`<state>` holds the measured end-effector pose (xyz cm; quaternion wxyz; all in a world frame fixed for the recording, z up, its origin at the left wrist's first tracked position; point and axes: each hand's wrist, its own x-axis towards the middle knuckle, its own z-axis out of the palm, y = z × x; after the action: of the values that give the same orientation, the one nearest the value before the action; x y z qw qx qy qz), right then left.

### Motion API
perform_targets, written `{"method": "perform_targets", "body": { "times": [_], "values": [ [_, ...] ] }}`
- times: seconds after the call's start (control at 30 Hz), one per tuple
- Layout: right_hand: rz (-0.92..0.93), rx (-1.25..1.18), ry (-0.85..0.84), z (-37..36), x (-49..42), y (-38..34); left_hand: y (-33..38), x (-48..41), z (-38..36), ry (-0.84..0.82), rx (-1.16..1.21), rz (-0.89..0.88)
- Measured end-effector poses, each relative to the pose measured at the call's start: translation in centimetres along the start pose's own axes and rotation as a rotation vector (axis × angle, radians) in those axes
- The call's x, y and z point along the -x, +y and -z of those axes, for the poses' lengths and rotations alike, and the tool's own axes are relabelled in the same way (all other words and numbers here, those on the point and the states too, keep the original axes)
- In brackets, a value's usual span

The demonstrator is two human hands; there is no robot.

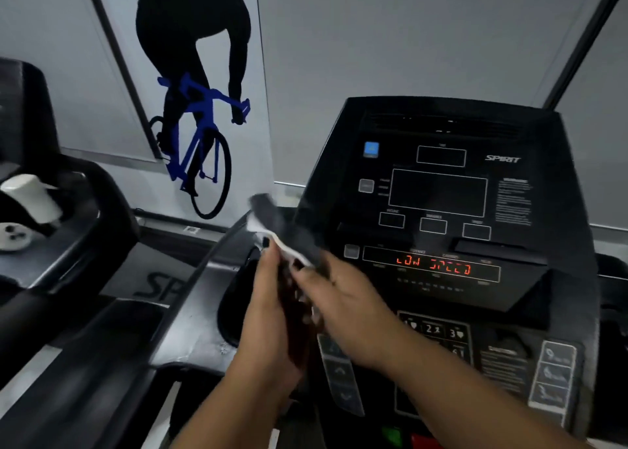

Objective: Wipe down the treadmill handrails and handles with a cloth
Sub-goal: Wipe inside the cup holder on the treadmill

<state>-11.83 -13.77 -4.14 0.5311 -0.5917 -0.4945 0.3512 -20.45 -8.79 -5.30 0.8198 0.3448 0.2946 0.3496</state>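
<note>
Dark, motion-blurred cloth (pixel 282 231) with a white edge was up in front of the treadmill console (pixel 438 190), left of its display. Left hand (pixel 272 316) and right hand (pixel 343 309) both had fingers pinched on it.

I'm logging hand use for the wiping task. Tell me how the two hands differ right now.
The left hand is upright, pinching the cloth at its lower edge; the right hand reaches across from the right, fingers meeting the cloth lower down. The left is nearer the cup holder, the right over the console. Both grip the same cloth.
</note>
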Motion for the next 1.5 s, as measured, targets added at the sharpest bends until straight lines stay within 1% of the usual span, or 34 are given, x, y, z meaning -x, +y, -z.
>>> {"method": "perform_targets", "body": {
  "times": [0.07, 0.1, 0.13, 0.2, 0.23, 0.33, 0.4, 0.47, 0.5, 0.53, 0.6, 0.63, 0.73, 0.8, 0.83, 0.87, 0.93, 1.03, 1.13, 1.23, 1.3, 1.37, 1.4, 1.43, 1.5],
  "values": [
    [0.055, 0.161, -0.171, -1.7, -0.9, 1.1, 1.4, -0.4, 1.6, 0.045, 0.056, 0.012],
    [0.061, 0.178, -0.200, -2.0, -1.3, 1.5, 2.0, -0.9, 2.6, 0.083, 0.052, 0.025],
    [0.045, 0.136, -0.194, -2.3, -1.7, 1.7, 2.6, -1.2, 3.6, 0.115, 0.045, 0.036],
    [0.064, 0.058, -0.085, -1.2, -2.4, 2.3, 3.8, -1.7, 4.6, 0.149, 0.046, -0.033],
    [0.080, 0.061, 0.006, -0.6, -2.8, 2.9, 4.2, -2.3, 5.4, 0.208, 0.008, -0.108],
    [0.104, 0.166, 0.230, 1.4, -3.7, 5.4, 5.6, -4.0, 8.6, 0.375, -0.310, -0.277],
    [0.106, 0.175, 0.304, 1.7, -3.7, 7.0, 6.5, -5.3, 10.8, 0.411, -0.473, -0.307],
    [0.105, 0.194, 0.347, 1.4, -3.3, 8.3, 7.1, -6.8, 12.3, 0.465, -0.532, -0.298],
    [0.115, 0.228, 0.363, 1.2, -3.1, 9.0, 7.0, -7.9, 13.0, 0.483, -0.559, -0.318],
    [0.134, 0.273, 0.370, 1.1, -3.0, 9.5, 6.9, -9.1, 13.6, 0.476, -0.654, -0.375],
    [0.155, 0.327, 0.368, 1.1, -2.9, 10.1, 6.3, -11.6, 15.1, 0.402, -0.912, -0.484],
    [0.157, 0.334, 0.367, 1.2, -2.9, 10.2, 5.8, -12.7, 16.0, 0.329, -1.018, -0.493],
    [0.169, 0.339, 0.371, 1.5, -2.9, 10.4, 3.4, -14.9, 18.3, -0.008, -1.365, -0.452],
    [0.193, 0.344, 0.364, 1.7, -2.9, 10.6, 1.2, -15.2, 19.2, -0.244, -1.674, -0.493],
    [0.204, 0.334, 0.359, 1.8, -3.0, 10.6, 0.4, -15.1, 19.5, -0.325, -1.826, -0.516],
    [0.214, 0.318, 0.355, 1.9, -3.0, 10.6, -0.1, -15.0, 19.9, -0.370, -1.938, -0.525],
    [0.227, 0.282, 0.352, 2.0, -3.0, 10.7, -0.2, -14.5, 20.7, -0.416, -2.015, -0.530],
    [0.232, 0.255, 0.346, 1.9, -2.9, 10.8, -0.1, -12.8, 21.7, -0.489, -2.029, -0.563],
    [0.235, 0.263, 0.338, 1.9, -2.6, 10.8, 0.0, -10.8, 22.4, -0.570, -1.967, -0.529],
    [0.238, 0.259, 0.340, 1.8, -2.6, 10.7, 0.1, -8.8, 21.9, -0.617, -1.908, -0.453],
    [0.242, 0.259, 0.345, 1.7, -2.6, 10.8, -0.3, -8.1, 20.6, -0.614, -1.936, -0.427],
    [0.248, 0.266, 0.349, 1.7, -2.6, 10.8, -1.1, -7.9, 18.3, -0.601, -1.998, -0.349],
    [0.253, 0.269, 0.351, 1.7, -2.6, 10.8, -1.5, -7.8, 16.8, -0.565, -2.022, -0.262],
    [0.256, 0.273, 0.352, 1.7, -2.7, 10.8, -1.8, -8.0, 15.4, -0.490, -2.007, -0.140],
    [0.264, 0.290, 0.355, 1.6, -2.8, 10.8, -2.0, -8.7, 12.6, -0.353, -1.850, 0.154]
  ]
}}
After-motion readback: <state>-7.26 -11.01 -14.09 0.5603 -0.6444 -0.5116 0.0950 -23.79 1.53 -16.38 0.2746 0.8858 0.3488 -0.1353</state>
